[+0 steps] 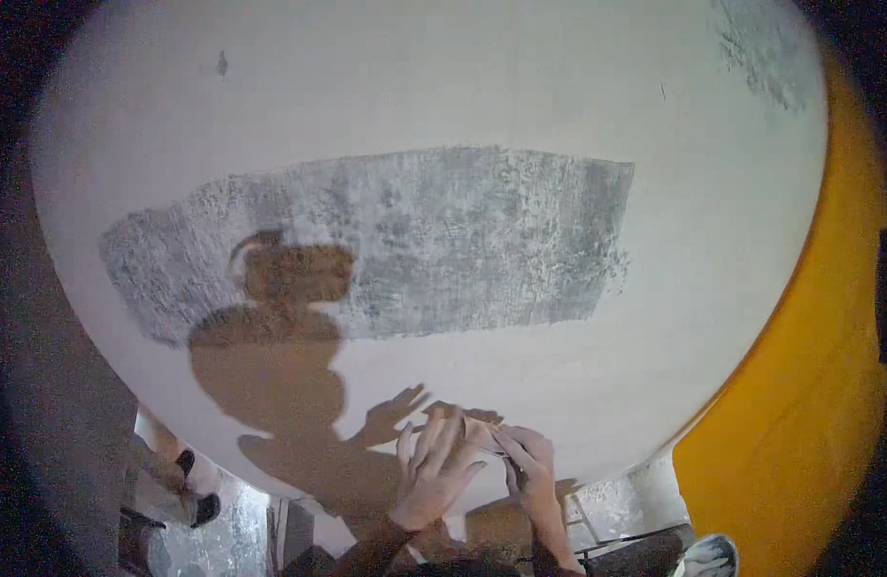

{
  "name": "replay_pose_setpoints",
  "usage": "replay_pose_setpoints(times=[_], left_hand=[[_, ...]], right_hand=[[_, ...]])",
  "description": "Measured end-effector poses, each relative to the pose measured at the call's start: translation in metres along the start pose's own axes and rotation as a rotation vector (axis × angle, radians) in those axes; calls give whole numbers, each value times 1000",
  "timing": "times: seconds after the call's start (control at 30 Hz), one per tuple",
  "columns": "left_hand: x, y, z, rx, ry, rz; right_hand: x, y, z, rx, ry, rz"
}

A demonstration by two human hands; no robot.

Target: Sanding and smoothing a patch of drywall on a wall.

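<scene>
Reaching up from the lower edge, 2 bare hands meet low on a pale plastered wall (520,87). The left hand (434,471) lies flat with fingers spread wide, its grip fully open and holding nothing, palm pressed toward the plaster. The right hand (525,462) sits just beside it, touching it, fingers partly curled; whether its grip holds a small tool or a scrap of something I cannot tell, since the left hand covers part of it. Below the hands, a floor (222,539) shows with another person's foot in a dark shoe (205,508) at the lower left. Above the hands falls the person's own shadow (270,356), head and shoulders. Farther up, a wide grey rough patch (443,240) runs across the wall, well apart from the hands. A yellow surface (809,385) borders the wall on the right. To work well here, it seems wise to keep the flat hand steady as a brace and move the other lightly, watching that the shadow does not hide the spot.
</scene>
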State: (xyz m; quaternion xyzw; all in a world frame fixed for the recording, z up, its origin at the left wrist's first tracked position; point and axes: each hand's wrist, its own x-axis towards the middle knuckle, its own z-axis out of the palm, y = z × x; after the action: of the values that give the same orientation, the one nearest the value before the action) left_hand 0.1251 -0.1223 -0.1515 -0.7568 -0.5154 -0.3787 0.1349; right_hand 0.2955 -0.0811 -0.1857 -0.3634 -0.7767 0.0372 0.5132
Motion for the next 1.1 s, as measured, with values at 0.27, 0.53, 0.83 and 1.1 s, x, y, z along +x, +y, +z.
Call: replay_pose_setpoints(times=[0.27, 0.53, 0.83, 1.1], left_hand=[[17, 16, 17, 271, -59, 17], [25, 9, 9, 111, 32, 56], [89, 19, 14, 321, 260, 330], [124, 19, 2, 458, 260, 399]], right_hand=[[32, 2, -26, -183, -72, -170], [58, 22, -23, -7, -31, -366], [93, 39, -42, -280, 196, -473], [122, 28, -26, -327, 429, -422]])
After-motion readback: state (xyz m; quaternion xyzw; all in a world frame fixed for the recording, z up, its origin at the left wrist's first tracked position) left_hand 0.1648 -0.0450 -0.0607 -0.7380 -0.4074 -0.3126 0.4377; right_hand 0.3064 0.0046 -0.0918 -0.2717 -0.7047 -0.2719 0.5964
